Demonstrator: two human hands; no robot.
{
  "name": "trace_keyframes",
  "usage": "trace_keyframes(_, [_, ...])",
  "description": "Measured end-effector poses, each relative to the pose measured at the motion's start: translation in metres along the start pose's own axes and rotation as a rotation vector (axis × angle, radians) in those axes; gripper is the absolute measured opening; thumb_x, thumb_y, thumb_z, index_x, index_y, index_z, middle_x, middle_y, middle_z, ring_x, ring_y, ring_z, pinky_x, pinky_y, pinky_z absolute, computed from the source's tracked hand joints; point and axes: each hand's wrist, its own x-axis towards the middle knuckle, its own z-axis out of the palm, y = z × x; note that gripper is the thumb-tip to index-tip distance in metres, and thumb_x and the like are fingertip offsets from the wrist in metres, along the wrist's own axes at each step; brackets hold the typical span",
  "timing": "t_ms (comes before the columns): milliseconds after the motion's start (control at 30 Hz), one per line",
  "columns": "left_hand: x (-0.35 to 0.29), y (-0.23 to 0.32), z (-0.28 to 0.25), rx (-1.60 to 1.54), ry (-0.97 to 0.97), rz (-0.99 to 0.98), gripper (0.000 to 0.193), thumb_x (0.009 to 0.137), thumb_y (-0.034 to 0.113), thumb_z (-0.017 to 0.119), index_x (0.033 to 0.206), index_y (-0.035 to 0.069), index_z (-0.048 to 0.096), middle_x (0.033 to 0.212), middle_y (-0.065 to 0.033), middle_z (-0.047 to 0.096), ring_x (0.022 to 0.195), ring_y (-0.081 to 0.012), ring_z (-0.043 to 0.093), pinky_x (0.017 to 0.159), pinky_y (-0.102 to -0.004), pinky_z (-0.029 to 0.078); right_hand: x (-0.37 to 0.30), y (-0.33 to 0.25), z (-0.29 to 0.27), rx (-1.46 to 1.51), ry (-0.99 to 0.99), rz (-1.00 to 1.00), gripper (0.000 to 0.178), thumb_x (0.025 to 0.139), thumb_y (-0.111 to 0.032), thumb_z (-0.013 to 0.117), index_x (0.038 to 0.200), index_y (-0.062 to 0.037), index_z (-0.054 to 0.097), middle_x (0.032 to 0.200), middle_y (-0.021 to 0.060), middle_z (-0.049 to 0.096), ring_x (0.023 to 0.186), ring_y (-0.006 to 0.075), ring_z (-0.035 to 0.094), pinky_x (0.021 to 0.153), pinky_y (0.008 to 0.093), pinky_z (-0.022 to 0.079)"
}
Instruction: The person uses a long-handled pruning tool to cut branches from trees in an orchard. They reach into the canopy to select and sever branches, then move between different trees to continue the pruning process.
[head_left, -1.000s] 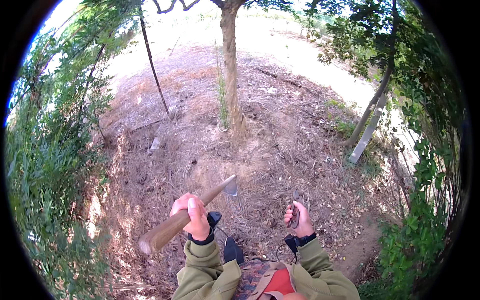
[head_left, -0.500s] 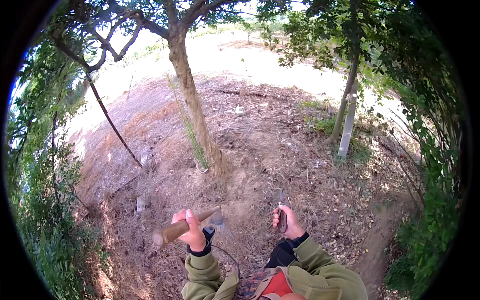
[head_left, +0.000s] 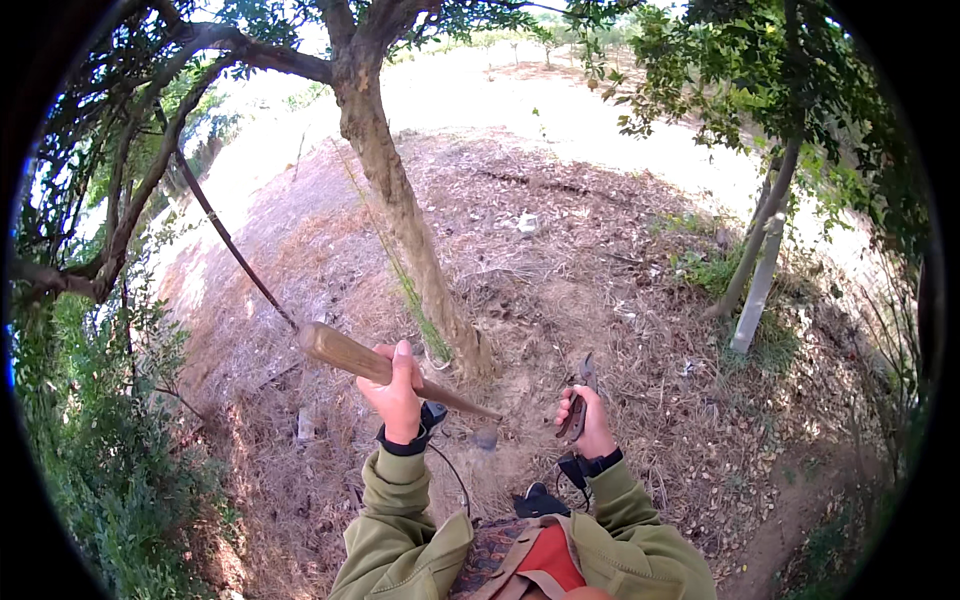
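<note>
My left hand [head_left: 400, 397] is closed around the wooden handle of a hoe [head_left: 345, 352]. The handle's thick butt end points up and left, and its far end runs down to the right. A small grey metal head [head_left: 485, 438] shows there, low over the soil; whether it touches is hard to tell. In my right hand [head_left: 592, 425] is a pair of pruning shears [head_left: 587, 372], its dark blades pointing up and away and its brown handles in my fingers. Between and beyond my hands rises a tree trunk [head_left: 415, 240] with a thin green stem [head_left: 408, 290] beside it.
Dry grass and fallen leaves cover the sloping ground [head_left: 640, 320]. A slanting dark pole [head_left: 235, 250] stands at the left, near green bushes [head_left: 90, 470]. At the right is another tree with a pale post [head_left: 760, 285]. My dark shoe [head_left: 540, 500] shows below.
My left hand has risen, and the hoe's butt end has swung upward so that the handle now slopes down to the right. My right hand has moved slightly right with the shears. The view has shifted left.
</note>
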Motion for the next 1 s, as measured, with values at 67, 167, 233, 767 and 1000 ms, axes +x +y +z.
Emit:
trace_keyframes(67, [0.034, -0.012, 0.022, -0.038, -0.013, 0.002, 0.022, 0.092, 0.006, 0.058, 0.073, 0.006, 0.048, 0.053, -0.0008, 0.046, 0.043, -0.0085, 0.042, 0.043, -0.0243, 0.034, 0.026, -0.024, 0.015, 0.046, 0.017, -0.033, 0.023, 0.093, -0.028, 0.050, 0.088, -0.0062, 0.056, 0.068, 0.0032, 0.055, 0.059, 0.0161, 0.054, 0.057, 0.0333, 0.047])
trace_keyframes(167, [0.073, -0.034, 0.051, -0.100, -0.039, -0.022, 0.023, 0.093, 0.006, 0.056, 0.072, 0.006, 0.047, 0.053, -0.0006, 0.045, 0.042, -0.0085, 0.041, 0.042, -0.0247, 0.033, 0.054, -0.045, 0.011, 0.095, 0.023, 0.004, 0.021, 0.093, -0.026, 0.050, 0.089, -0.0065, 0.056, 0.069, 0.0030, 0.055, 0.059, 0.0164, 0.053, 0.057, 0.0332, 0.046])
trace_keyframes(233, [0.098, -0.046, 0.067, -0.140, -0.061, -0.041, 0.024, 0.094, 0.006, 0.056, 0.072, 0.007, 0.046, 0.052, -0.0005, 0.044, 0.041, -0.0080, 0.039, 0.040, -0.0245, 0.033, 0.068, -0.054, 0.014, 0.097, 0.005, 0.012, 0.019, 0.092, -0.024, 0.051, 0.088, -0.0060, 0.057, 0.070, 0.0028, 0.055, 0.061, 0.0157, 0.051, 0.059, 0.0317, 0.046])
trace_keyframes(767, [0.335, -0.352, 0.102, 0.395, -0.103, -0.267, 0.026, 0.089, 0.019, 0.065, 0.095, -0.001, 0.049, 0.069, -0.0062, 0.060, 0.059, -0.0147, 0.056, 0.052, -0.0310, 0.044, 0.173, -0.111, 0.028, 0.163, 0.213, -0.256, 0.019, 0.091, -0.022, 0.052, 0.090, -0.0045, 0.057, 0.073, 0.0023, 0.055, 0.065, 0.0142, 0.054, 0.061, 0.0310, 0.047])
trace_keyframes(1000, [0.415, -0.459, 0.061, 0.534, -0.030, -0.210, 0.037, 0.090, 0.022, 0.065, 0.102, -0.006, 0.044, 0.080, -0.0150, 0.061, 0.068, -0.0244, 0.059, 0.061, -0.0381, 0.048, 0.282, -0.110, 0.099, 0.078, 0.182, -0.211, 0.018, 0.091, -0.022, 0.052, 0.089, -0.0049, 0.057, 0.072, 0.0031, 0.056, 0.063, 0.0161, 0.055, 0.062, 0.0316, 0.048])
